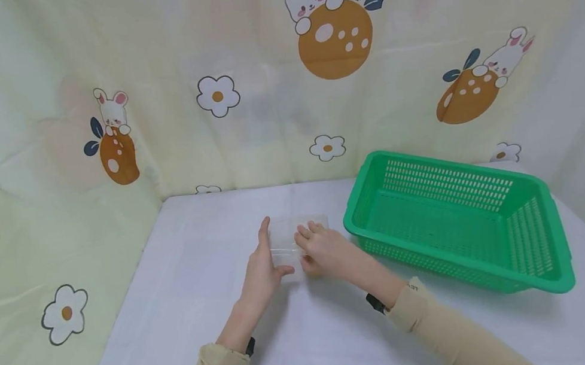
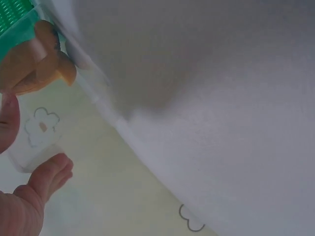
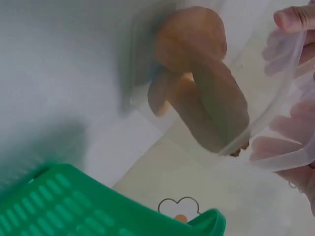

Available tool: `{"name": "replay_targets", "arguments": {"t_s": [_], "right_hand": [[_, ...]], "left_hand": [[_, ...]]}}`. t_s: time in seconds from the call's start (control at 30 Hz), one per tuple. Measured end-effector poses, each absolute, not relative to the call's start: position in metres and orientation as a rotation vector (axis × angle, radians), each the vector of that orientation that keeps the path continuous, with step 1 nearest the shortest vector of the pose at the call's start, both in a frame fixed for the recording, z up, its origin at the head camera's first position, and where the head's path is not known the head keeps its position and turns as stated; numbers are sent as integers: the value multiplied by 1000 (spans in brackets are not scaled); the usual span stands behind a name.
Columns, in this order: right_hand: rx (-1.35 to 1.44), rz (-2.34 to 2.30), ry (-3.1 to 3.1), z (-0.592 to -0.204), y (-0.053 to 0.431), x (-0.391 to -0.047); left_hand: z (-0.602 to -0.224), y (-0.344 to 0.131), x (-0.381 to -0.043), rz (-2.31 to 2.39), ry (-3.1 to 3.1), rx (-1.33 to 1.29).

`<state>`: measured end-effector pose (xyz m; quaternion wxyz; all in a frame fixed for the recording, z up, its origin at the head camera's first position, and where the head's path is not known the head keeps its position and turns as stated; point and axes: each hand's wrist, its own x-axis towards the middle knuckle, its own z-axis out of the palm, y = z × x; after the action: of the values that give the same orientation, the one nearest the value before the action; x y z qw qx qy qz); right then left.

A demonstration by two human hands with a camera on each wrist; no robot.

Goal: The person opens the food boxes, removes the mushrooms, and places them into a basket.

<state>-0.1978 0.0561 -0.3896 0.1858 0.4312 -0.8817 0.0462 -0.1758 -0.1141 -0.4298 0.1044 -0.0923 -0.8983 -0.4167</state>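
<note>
Curtain (image 1: 253, 30): pale cloth, printed with rabbits, orange fruits and white flowers; it hangs at the far side and also at the left and the right.
White table (image 1: 178, 322): it lies in front of the curtain and reaches to the near side.
Green basket (image 1: 444, 183): rectangular, with many small slots in its walls; it stands on the right part of the table, turned at an angle.
Beige sleeves (image 1: 445, 331): both forearms come in from the near side, one on the left and one on the right.
Left hand (image 1: 259, 273): it is at the left side of the clear container (image 1: 282, 233); the thumb is on the near side and the fingers on the far side, rather wide apart, so it holds the container between them.
Right hand (image 1: 327, 251): it comes from the right; the fingers lie over the top, the thumb is lower, and this narrower grip is on the same container.
Container position: near the middle of the table, left of the basket and apart from it; I cannot tell if its bottom touches the table.
Brown thing (image 3: 209, 88): lobed, seen through the clear plastic; I cannot tell exactly what it is.
Black wristbands (image 1: 375, 303): one at each wrist, partly under the sleeve.
</note>
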Motion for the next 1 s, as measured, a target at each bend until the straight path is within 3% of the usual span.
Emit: {"name": "replay_targets", "arguments": {"t_s": [0.23,0.6,1.0], "right_hand": [[1191,440,-2673,-375,61,-209],[1086,858,-2628,-358,71,-239],[799,579,-2344,-376,63,-282]], "left_hand": [[-432,-120,-172,-1371,-2661,-206],[-430,-124,-165,-1307,-2686,-345],[-430,-124,-165,-1239,-2682,-353]]}}
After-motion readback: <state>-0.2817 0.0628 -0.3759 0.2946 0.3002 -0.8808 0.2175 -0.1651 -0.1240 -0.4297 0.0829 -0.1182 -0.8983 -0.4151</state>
